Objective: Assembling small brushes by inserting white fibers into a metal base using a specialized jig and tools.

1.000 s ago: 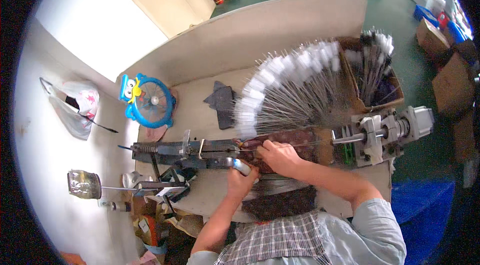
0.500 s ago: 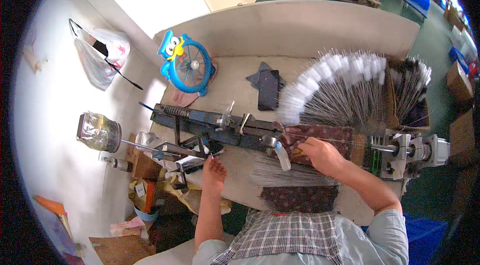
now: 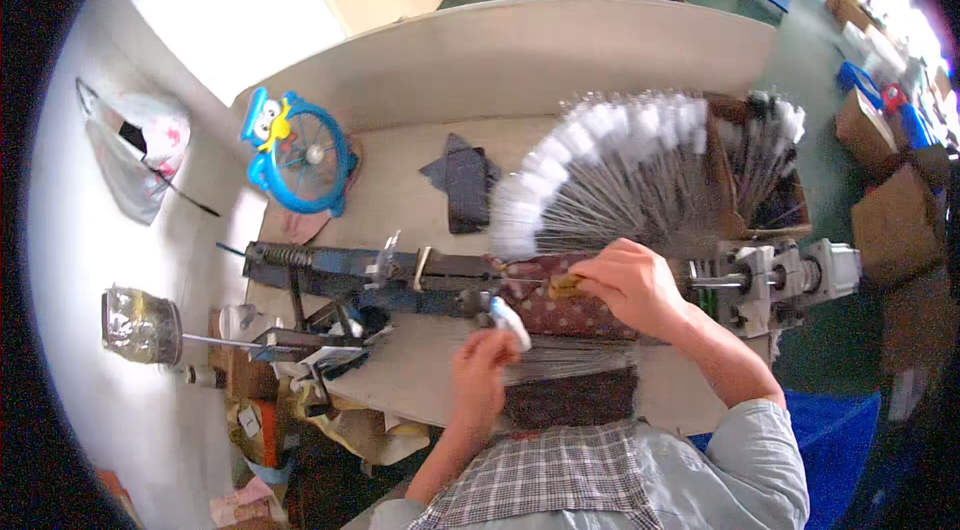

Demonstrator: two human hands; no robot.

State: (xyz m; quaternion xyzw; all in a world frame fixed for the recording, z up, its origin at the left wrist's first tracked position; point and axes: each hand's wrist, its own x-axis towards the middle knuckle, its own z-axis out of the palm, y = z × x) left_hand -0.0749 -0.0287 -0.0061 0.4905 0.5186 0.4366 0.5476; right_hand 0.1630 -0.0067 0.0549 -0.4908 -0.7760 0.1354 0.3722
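Observation:
My right hand (image 3: 632, 287) is closed, its fingertips pinching a small yellow piece (image 3: 567, 285) whose kind I cannot make out. It is above a dark red spotted cloth (image 3: 530, 302), in line with the long dark metal bench fixture (image 3: 400, 275). My left hand (image 3: 484, 362) is blurred, its fingers beside a lever handle wrapped in white (image 3: 511, 324); whether they grip it I cannot tell. Below the cloth lies a bundle of thin metal wires (image 3: 570, 358). Behind my right hand fans a large row of wire-stemmed brushes with white bristle heads (image 3: 610, 130).
A metal shaft in a bearing mount (image 3: 775, 280) stands at the right, near a cardboard box of brushes (image 3: 765, 195). Farther back are a dark phone (image 3: 468, 200) and a blue cartoon-duck fan (image 3: 305, 155). A rod with a taped weight (image 3: 143, 325) sticks out left.
My left hand has left the lower lever at the left and moved right to the white-wrapped handle. The right hand has risen slightly beside the cloth. The whole view has shifted.

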